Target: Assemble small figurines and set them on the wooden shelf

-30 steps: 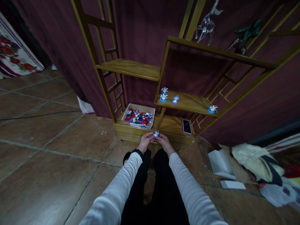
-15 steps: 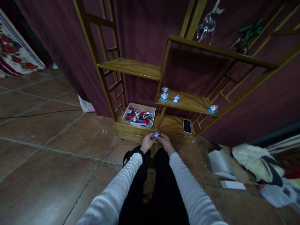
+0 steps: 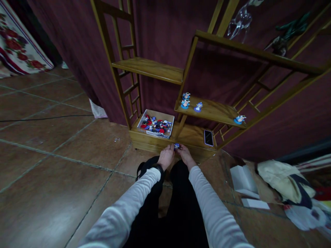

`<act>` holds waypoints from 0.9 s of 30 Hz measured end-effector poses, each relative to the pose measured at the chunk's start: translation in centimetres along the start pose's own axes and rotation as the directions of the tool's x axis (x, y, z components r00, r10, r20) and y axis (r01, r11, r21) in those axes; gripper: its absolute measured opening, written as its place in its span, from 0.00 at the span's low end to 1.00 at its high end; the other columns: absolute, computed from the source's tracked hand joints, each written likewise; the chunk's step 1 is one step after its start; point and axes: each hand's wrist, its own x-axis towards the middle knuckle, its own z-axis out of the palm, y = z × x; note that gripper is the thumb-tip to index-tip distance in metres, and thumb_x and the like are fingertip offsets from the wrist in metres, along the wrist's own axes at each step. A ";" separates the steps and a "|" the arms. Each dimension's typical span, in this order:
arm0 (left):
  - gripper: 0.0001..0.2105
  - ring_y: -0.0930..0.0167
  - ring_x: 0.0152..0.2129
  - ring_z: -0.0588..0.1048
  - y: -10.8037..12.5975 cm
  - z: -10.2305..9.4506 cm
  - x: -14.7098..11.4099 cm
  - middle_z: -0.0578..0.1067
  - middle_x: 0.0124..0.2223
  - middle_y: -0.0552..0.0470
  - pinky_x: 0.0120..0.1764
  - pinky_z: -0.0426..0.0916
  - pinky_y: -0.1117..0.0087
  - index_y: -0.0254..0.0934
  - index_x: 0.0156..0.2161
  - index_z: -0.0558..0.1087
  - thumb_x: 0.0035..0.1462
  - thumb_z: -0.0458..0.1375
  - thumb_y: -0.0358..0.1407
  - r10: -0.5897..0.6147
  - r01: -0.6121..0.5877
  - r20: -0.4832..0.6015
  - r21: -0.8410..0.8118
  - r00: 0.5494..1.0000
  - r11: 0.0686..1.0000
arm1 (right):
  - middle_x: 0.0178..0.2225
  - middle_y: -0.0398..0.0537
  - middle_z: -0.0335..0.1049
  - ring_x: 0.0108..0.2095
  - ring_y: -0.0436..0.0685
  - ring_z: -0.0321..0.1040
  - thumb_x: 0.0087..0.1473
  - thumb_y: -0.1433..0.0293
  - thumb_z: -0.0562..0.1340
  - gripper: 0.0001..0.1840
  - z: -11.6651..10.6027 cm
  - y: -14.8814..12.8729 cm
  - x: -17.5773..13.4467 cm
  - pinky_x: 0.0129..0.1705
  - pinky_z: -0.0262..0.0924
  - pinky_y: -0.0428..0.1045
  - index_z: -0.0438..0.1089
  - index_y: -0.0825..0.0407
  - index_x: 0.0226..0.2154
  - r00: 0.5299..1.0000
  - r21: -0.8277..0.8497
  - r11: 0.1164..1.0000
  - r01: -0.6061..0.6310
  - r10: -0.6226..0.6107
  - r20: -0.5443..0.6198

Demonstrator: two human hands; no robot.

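Between my two hands, in front of the shelf's lowest board, is a small purple-and-white figurine [image 3: 177, 146]. My left hand [image 3: 167, 155] grips it from the left with closed fingers, and my right hand [image 3: 185, 154] pinches its other side. Part of the figurine is hidden by my fingers. Beyond my left hand, a shallow white cardboard box [image 3: 146, 132] holds several red, purple and white figurines. On the middle shelf [image 3: 217, 111] stand a purple-and-white figurine [image 3: 198, 107] and blue figurines, two at the left and one [image 3: 240, 119] at the right end.
A phone [image 3: 208, 137] lies on the lowest board to the right. A glass animal ornament [image 3: 241, 21] and a dark green ornament [image 3: 291, 32] stand higher up. White boxes [image 3: 243, 181], a cream bag [image 3: 280, 177] and a plastic bag [image 3: 305, 217] lie on the floor at right.
My hands have moved slightly right and forward with the figurine, which is turned and more covered by my fingers. The view has shifted a little. The shelf items look unmoved.
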 end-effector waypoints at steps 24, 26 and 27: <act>0.20 0.60 0.40 0.69 -1.3 0.3 0.5 0.70 0.41 0.32 0.40 0.59 0.61 0.24 0.55 0.58 0.56 0.44 0.24 0.232 -0.221 -0.089 0.122 0.969 0.968 | 0.33 0.42 0.72 0.33 0.51 0.66 0.29 0.70 0.69 0.22 0.1 -0.7 -0.1 0.42 0.59 0.50 0.71 0.49 0.34 0.997 0.010 1.000 -0.026 0.026 0.078; 0.20 0.60 0.41 0.69 -1.3 0.3 0.5 0.70 0.41 0.32 0.41 0.59 0.61 0.24 0.55 0.59 0.56 0.44 0.24 0.237 -0.227 -0.095 0.102 0.967 0.968 | 0.32 0.42 0.72 0.33 0.51 0.66 0.29 0.70 0.69 0.21 0.0 -0.8 -0.2 0.42 0.59 0.49 0.71 0.49 0.34 0.996 0.005 1.000 -0.029 0.028 0.081; 0.20 0.60 0.41 0.69 -1.3 0.4 0.5 0.70 0.42 0.32 0.42 0.59 0.61 0.24 0.55 0.59 0.56 0.44 0.24 0.236 -0.228 -0.096 0.091 0.967 0.969 | 0.32 0.42 0.72 0.33 0.51 0.66 0.29 0.70 0.69 0.21 0.0 -0.8 -0.3 0.42 0.59 0.49 0.71 0.49 0.34 0.996 -0.001 1.000 -0.029 0.029 0.085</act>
